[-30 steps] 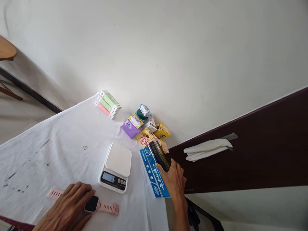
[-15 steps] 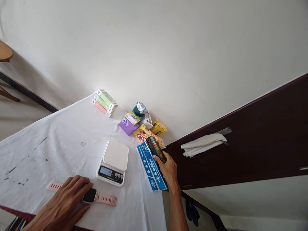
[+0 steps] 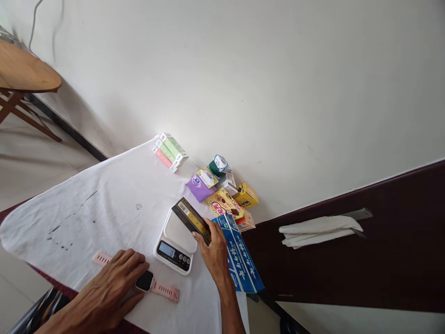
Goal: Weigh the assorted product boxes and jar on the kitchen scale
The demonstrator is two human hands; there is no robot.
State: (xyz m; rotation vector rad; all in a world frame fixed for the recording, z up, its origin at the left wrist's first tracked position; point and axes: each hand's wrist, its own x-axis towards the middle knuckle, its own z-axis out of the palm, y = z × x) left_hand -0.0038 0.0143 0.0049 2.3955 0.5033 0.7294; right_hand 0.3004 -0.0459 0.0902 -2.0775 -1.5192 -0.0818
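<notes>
My right hand (image 3: 214,250) grips a long black and gold box (image 3: 192,220) by its near end. The box is tilted over the weighing plate of the white kitchen scale (image 3: 182,233); whether it touches the plate I cannot tell. Lying flat on the cloth, my left hand (image 3: 116,283) has its fingers stretched out across one strap of a pink smartwatch (image 3: 144,281). The watch's dark face and buckle strap show to the right of that hand. Just right of my right hand are blue toothpaste-like boxes (image 3: 243,260), partly covered by the hand.
Purple tissue pack (image 3: 200,186), yellow snack box (image 3: 224,203), smaller yellow box (image 3: 246,195) and a green-lidded container (image 3: 217,168) cluster near the wall. Green and pink boxes (image 3: 170,152) stand at the cloth's far corner. A white cloth (image 3: 320,230) hangs on a door handle at right.
My right hand has carried the black and gold box leftward from the blue boxes to over the scale. My left hand stays on the watch strap. The camera view has shifted.
</notes>
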